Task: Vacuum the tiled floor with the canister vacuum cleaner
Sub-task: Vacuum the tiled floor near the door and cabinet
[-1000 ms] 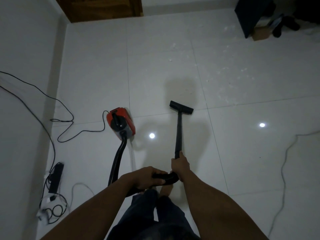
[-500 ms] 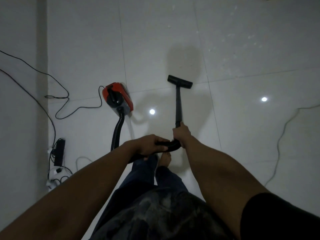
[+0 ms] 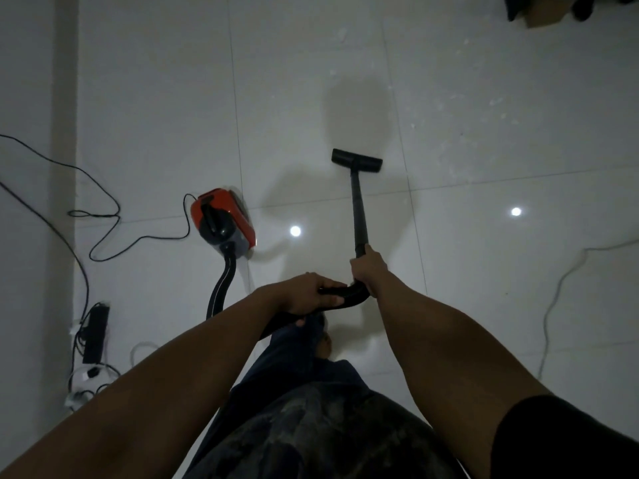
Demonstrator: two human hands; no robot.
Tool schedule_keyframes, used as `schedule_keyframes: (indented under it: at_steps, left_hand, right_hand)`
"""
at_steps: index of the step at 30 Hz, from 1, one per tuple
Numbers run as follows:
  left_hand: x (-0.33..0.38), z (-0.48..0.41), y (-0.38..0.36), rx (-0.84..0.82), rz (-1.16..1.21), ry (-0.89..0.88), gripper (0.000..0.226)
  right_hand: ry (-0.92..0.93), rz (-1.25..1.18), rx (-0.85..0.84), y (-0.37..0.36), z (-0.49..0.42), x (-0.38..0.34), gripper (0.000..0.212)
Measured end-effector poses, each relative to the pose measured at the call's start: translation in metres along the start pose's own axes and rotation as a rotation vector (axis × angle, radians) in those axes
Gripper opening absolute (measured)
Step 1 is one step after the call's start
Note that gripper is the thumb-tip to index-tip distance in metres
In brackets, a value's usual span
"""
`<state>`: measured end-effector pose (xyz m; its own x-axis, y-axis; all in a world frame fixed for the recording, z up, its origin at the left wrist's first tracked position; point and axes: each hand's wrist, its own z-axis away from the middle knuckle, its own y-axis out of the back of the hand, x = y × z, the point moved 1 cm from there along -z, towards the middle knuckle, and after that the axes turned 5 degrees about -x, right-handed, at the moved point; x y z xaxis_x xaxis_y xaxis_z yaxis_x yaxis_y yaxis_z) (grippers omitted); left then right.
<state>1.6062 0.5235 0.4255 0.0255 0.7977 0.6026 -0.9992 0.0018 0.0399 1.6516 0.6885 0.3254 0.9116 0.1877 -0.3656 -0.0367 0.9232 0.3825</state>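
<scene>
A red and black canister vacuum (image 3: pixel 223 224) sits on the white tiled floor (image 3: pixel 484 271) at the left. Its black hose (image 3: pixel 221 285) curves back toward me. My left hand (image 3: pixel 307 293) grips the curved black handle (image 3: pixel 345 292) where the hose joins it. My right hand (image 3: pixel 369 268) is closed around the lower end of the black wand (image 3: pixel 358 209). The wand runs forward to the flat black floor nozzle (image 3: pixel 357 160), which rests on the tile. White specks of debris (image 3: pixel 466 98) lie on the tiles beyond the nozzle.
The vacuum's black cord (image 3: pixel 103 219) loops across the floor at left toward a power strip (image 3: pixel 95 335) by the wall (image 3: pixel 27 202). A light cable (image 3: pixel 560 288) trails at right. A cardboard box and dark objects (image 3: pixel 543 8) sit at the top right. My legs and bare foot (image 3: pixel 323 345) are below the handle.
The view tilted down over the second, so the door at the top left the frame. The nozzle has been pushed slightly forward past the tile seam. Both hands keep their grips.
</scene>
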Motion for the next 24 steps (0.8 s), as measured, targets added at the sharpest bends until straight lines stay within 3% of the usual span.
schedule_keyframes:
  at_steps: [10, 24]
  left_hand:
    - [0.041, -0.036, 0.083, 0.038, 0.158, -0.028, 0.049]
    - [0.108, -0.087, 0.208, 0.118, 0.219, -0.002, 0.045]
  right_hand:
    - [0.058, 0.205, -0.010, 0.061, -0.063, -0.081, 0.067]
    - [0.088, 0.196, -0.097, 0.139, -0.148, -0.195, 0.071]
